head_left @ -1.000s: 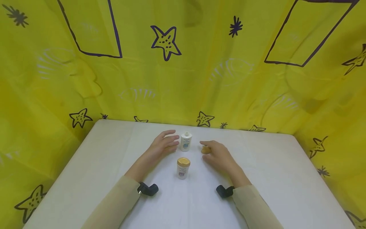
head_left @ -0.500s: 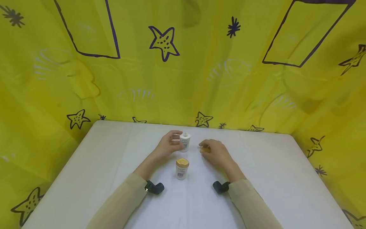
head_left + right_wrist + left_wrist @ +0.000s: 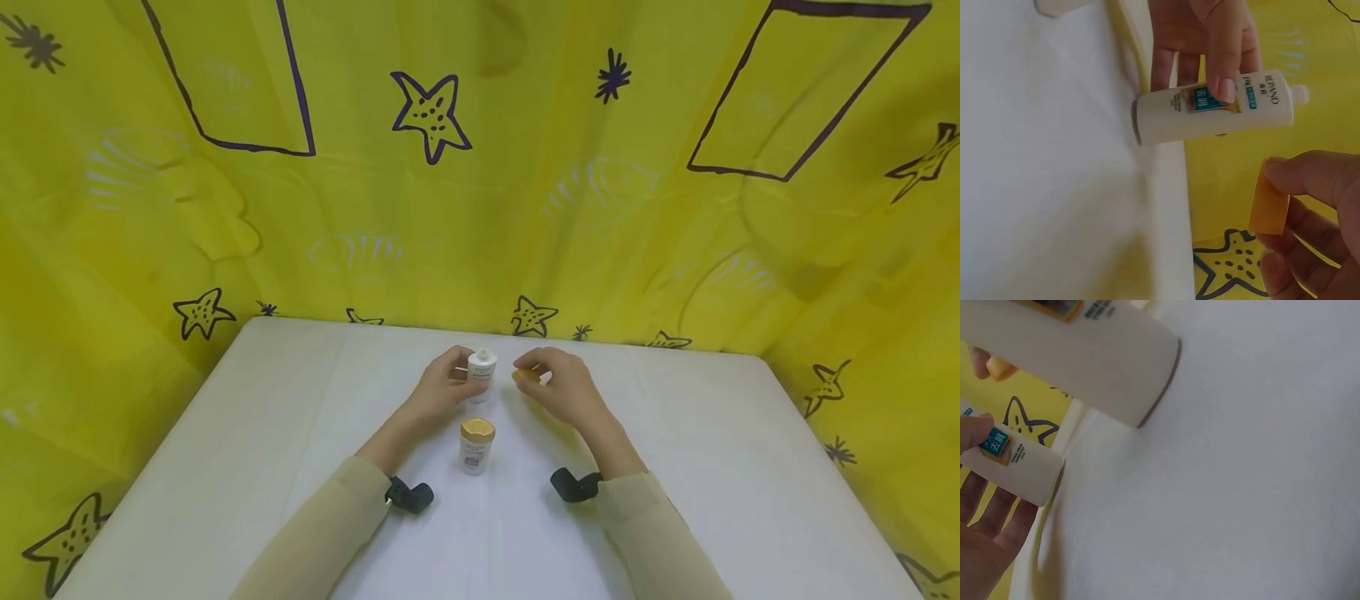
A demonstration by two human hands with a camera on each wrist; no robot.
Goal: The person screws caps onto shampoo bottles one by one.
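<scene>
My left hand grips a white shampoo bottle, its thumb across the front label and its fingers behind. The bottle stands upright on the table, and its bare neck shows in the right wrist view. Just right of it, my right hand pinches a golden-orange bottle cap between thumb and fingers. A gap separates cap and neck. Nearer to me a second white bottle, with a gold cap on, stands untouched; its lower body looms large in the left wrist view.
A white-covered table lies under both hands. Behind it hangs a yellow curtain with starfish drawings, meeting the table's far edge. Black wrist cameras sit at both cuffs.
The left hand, earlier beside the uncapped bottle, has taken hold of it. The right hand has lifted the cap slightly and brought it a little toward the bottle.
</scene>
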